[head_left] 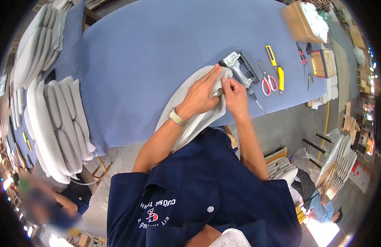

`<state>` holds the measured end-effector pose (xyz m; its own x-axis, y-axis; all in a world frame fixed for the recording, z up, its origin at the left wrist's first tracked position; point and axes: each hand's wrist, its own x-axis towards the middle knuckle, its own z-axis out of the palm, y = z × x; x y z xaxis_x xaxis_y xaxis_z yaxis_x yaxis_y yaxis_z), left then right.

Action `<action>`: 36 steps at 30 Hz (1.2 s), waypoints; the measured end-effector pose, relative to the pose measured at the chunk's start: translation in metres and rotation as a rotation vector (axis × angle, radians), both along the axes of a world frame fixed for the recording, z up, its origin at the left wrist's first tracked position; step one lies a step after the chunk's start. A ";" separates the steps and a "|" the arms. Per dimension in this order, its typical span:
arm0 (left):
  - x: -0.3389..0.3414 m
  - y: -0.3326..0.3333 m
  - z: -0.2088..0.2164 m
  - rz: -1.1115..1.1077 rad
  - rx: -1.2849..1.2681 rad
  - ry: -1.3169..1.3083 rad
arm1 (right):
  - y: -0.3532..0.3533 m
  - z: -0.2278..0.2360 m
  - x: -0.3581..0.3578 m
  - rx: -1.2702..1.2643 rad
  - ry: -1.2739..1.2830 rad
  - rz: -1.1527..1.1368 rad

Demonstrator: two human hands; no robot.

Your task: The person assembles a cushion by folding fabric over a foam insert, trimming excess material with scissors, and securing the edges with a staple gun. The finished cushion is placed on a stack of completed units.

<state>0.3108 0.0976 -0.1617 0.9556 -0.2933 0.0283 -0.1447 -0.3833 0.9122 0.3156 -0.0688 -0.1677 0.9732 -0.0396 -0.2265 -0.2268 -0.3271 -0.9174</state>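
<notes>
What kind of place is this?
Probably an upholstery workshop: there's what looks like a staple gun, red-handled scissors on a blue table, and stacks of grey padded pieces at the left.

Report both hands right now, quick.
Left hand: open, fingers extended, laid over the grey padded piece.
Right hand: closed, thumb and fingers apparently pinching that same piece near its end.
</notes>
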 end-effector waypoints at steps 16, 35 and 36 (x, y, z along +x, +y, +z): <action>0.019 0.015 0.002 -0.067 -0.042 0.159 | 0.023 -0.005 -0.010 0.216 0.014 -0.099; 0.150 -0.032 -0.077 -0.211 -0.339 0.378 | 0.026 -0.036 -0.014 0.415 0.021 -0.054; 0.145 -0.036 -0.071 -0.238 -0.352 0.348 | 0.027 -0.035 -0.011 0.430 0.024 -0.053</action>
<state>0.4558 0.0618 -0.2324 0.8347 -0.5321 -0.1418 0.1428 -0.0396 0.9890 0.3045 -0.0421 -0.2023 0.9667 0.0134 -0.2555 -0.2555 0.0969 -0.9619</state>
